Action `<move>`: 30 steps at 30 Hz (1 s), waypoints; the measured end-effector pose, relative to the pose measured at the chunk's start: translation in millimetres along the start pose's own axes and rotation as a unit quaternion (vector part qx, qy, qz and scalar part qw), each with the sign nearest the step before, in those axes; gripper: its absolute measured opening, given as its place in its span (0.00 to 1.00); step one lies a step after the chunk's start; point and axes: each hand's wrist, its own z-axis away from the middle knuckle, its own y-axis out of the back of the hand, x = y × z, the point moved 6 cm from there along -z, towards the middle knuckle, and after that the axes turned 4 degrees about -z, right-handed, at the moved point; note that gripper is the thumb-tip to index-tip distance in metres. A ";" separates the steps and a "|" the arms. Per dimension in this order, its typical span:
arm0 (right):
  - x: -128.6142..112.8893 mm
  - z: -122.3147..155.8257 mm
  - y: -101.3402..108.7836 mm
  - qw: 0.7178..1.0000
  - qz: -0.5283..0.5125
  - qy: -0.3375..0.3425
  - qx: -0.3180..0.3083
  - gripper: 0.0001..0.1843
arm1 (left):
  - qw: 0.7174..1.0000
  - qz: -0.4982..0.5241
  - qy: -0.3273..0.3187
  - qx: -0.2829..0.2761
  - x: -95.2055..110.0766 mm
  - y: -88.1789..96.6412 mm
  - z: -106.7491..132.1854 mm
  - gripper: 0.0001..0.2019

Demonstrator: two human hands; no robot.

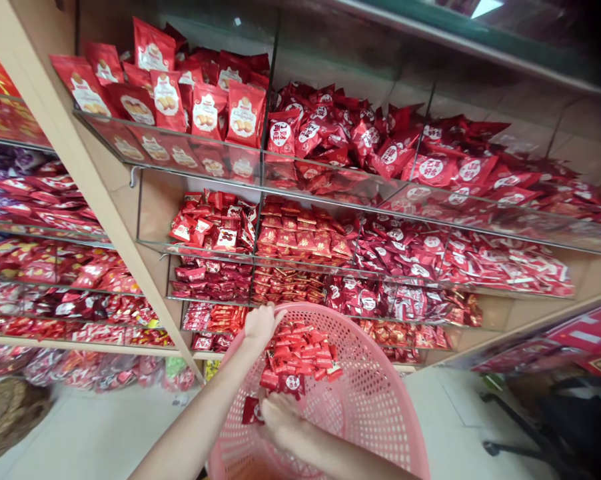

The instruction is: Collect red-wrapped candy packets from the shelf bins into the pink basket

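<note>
My left hand (260, 325) is closed on the far rim of a pink perforated plastic basket (375, 400) that I hold in front of the shelves. Inside the basket lies a heap of small red wrapped sweets (300, 357). My right hand (281, 420) is inside the basket just below the heap. Its fingers are curled on a dark red packet (252, 411) against the basket's left wall.
Glass-fronted shelf bins hold red snack bags (205, 110) at the top and loose red sweets (430, 160) in the rows beneath. A slanted wooden upright (105, 200) divides them from more shelves at left. A dark stool or stand (555, 427) sits on the floor at lower right.
</note>
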 end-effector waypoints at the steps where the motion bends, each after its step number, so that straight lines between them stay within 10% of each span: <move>1: -0.6 -1.0 -0.4 0.999 0.041 0.004 0.004 0.25 | 1.000 0.000 0.002 -0.004 0.0 0.1 0.2 0.30; 17: -17.7 -3.2 10.6 0.965 0.261 0.027 -0.002 0.26 | 1.000 0.006 0.019 -0.019 -0.5 1.5 1.8 0.28; 30: 25.9 35.0 45.5 0.998 0.019 0.047 -0.041 0.09 | 1.000 0.006 0.012 -0.017 -0.6 0.6 1.4 0.29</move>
